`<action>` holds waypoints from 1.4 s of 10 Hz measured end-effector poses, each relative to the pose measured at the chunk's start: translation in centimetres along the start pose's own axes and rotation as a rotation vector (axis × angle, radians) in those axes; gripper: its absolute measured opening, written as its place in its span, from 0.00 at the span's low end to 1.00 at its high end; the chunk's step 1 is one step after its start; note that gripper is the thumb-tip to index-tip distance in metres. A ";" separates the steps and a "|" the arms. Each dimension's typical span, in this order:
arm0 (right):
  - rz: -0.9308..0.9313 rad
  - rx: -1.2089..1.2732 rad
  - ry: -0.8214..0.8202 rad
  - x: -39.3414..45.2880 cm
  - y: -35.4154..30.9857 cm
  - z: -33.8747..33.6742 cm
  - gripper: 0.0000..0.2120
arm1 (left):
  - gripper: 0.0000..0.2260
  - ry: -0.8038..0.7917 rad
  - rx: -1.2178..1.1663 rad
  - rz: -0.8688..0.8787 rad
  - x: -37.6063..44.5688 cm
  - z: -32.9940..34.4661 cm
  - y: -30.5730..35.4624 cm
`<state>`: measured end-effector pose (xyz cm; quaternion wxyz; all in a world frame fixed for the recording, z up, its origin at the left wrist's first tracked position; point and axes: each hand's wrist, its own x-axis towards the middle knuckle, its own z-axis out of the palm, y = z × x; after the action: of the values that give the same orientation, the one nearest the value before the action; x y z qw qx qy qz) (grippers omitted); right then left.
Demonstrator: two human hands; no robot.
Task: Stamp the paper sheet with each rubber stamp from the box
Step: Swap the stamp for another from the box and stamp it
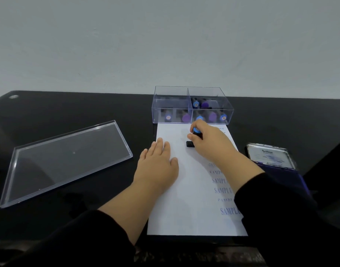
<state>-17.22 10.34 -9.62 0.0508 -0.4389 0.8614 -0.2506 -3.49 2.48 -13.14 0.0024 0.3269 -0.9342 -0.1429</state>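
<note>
Right hand [207, 140] grips black rubber stamp with blue cap [194, 134], base down on white paper sheet [186, 199]; left hand [158, 164] lies flat, fingers straight, pressing the sheet's left side.

Stamp sits on upper middle of the sheet, just in front of clear plastic two-compartment box [192, 105]; thumb and fingers curl round the handle, black base [190, 144] showing under the hand; box touches the sheet's far edge and holds more stamps with blue and purple caps [186, 117] in both compartments; blue "SAMPLE" prints [222, 189] run down the sheet's right side, partly hidden by right forearm; clear plastic lid [65, 160] lies well apart to the left on black table [69, 105]; open blue ink pad [271, 157] just right of the sheet.
</note>
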 end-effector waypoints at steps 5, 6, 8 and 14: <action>-0.008 -0.223 0.000 0.7 -0.6 1.3 0.04 | 0.25 0.005 0.006 -0.008 0.5 0.3 -0.2; -0.001 -0.235 -0.015 0.9 -0.7 1.2 0.04 | 0.25 0.001 0.007 -0.007 0.6 0.3 -0.1; 0.002 -0.222 -0.054 1.1 -0.9 0.9 0.06 | 0.25 0.007 0.000 -0.007 0.6 0.4 -0.2; 0.022 -0.125 -0.048 0.9 -0.4 1.0 0.03 | 0.25 0.005 0.017 -0.008 0.5 0.3 0.0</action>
<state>-17.17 9.06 -10.22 0.0468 -0.4375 0.8787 -0.1850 -3.87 2.22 -13.47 0.0012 0.3310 -0.9341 -0.1340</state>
